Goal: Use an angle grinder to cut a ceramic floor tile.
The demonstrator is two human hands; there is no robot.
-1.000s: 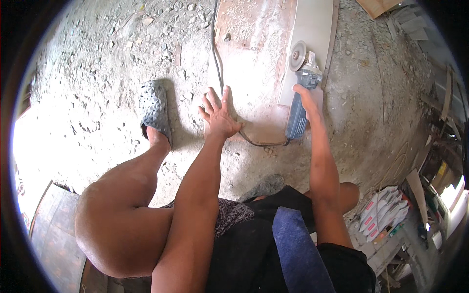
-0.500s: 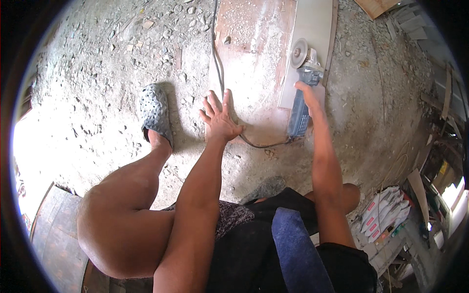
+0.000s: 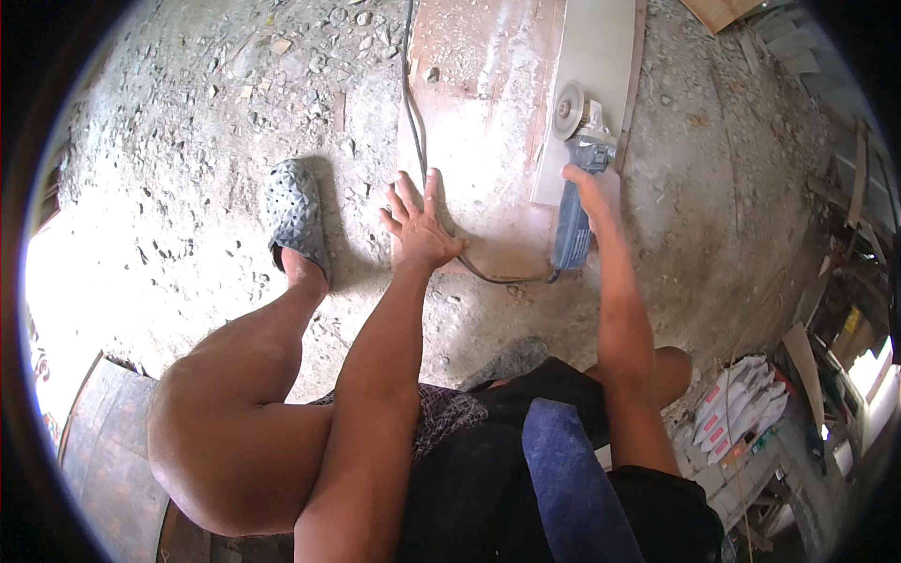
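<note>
My left hand (image 3: 420, 220) lies spread on the dusty pinkish board (image 3: 483, 113), over the black cord (image 3: 501, 279) at its left edge. My right hand (image 3: 591, 197) is wrapped round the grey-blue body of an angle grinder (image 3: 572, 239), with the cord running from its rear end. The grinder's disc (image 3: 567, 111) points away from me, above a long pale strip (image 3: 593, 42) that lies along the board's right side. Whether the disc touches that strip or is spinning, I cannot tell.
Rough ground (image 3: 235, 113) with stones and chips surrounds the board. My foot in a grey perforated clog (image 3: 295, 197) is planted at left. A wooden sheet (image 3: 718, 9) lies at top right, white packs (image 3: 732, 408) and scrap pieces at lower right, and a dark metal sheet (image 3: 103, 432) at lower left.
The grinder and my right hand shifted very slightly away from the camera's centre and back, by a few pixels. My left hand stays spread in nearly the same spot.
</note>
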